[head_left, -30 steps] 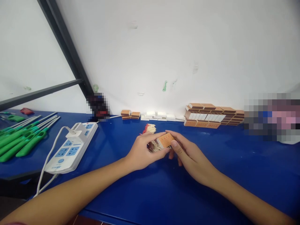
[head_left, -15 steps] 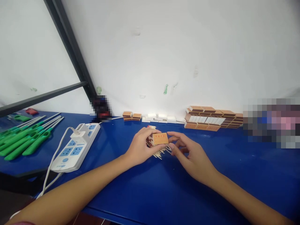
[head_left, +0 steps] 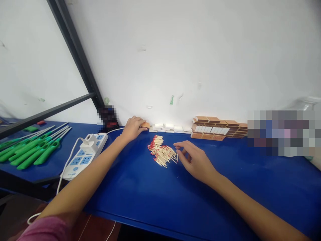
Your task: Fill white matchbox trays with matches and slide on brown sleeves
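Observation:
My left hand (head_left: 132, 128) reaches to the back of the blue table (head_left: 155, 197) by the wall, its fingers closed on an orange matchbox (head_left: 144, 125) among the small stack there. My right hand (head_left: 194, 160) rests on the table with fingers loosely spread, empty, its fingertips touching the right edge of a loose pile of red-tipped matches (head_left: 162, 153). A row of white inner trays (head_left: 168, 127) lies along the wall just right of the left hand.
A larger stack of orange matchboxes and white trays (head_left: 217, 128) sits at the back right. A white power strip (head_left: 85, 153) with a cable lies at the left, beside several green-handled tools (head_left: 32, 149). A black metal frame (head_left: 75, 60) slants across the left.
The left hand has carried the orange matchbox from above the matches to the stack by the wall. The right hand let go and sank beside the match pile.

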A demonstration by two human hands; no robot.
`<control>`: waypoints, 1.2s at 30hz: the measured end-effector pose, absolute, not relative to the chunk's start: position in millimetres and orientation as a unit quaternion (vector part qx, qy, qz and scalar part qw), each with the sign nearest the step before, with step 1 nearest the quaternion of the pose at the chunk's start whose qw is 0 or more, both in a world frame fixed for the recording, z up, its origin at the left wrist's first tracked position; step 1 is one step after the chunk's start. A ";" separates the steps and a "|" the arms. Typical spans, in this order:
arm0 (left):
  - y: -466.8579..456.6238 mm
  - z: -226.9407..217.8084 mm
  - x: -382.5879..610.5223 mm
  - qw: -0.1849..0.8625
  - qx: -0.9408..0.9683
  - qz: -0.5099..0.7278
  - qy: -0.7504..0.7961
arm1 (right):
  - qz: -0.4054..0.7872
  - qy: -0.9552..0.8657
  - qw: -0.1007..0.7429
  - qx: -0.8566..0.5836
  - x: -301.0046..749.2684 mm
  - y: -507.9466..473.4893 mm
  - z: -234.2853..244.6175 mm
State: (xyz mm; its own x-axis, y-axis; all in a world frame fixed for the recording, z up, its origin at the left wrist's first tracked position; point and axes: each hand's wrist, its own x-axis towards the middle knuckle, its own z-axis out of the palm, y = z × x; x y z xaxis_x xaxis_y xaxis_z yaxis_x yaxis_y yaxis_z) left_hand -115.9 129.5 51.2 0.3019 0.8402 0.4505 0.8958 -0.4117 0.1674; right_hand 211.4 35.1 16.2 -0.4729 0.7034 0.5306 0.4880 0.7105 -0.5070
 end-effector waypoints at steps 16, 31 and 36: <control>158.5 28.1 -132.1 0.143 -0.800 -0.230 -0.535 | 0.077 -0.848 0.410 -0.327 211.6 41.6 13.1; 143.9 27.6 -102.3 0.223 -0.837 -0.150 -0.478 | 0.053 -0.842 0.388 -0.372 213.8 45.5 13.9; 120.5 28.7 -93.9 0.209 -0.832 -0.198 -0.475 | 0.052 -0.843 0.376 -0.382 214.1 44.2 14.7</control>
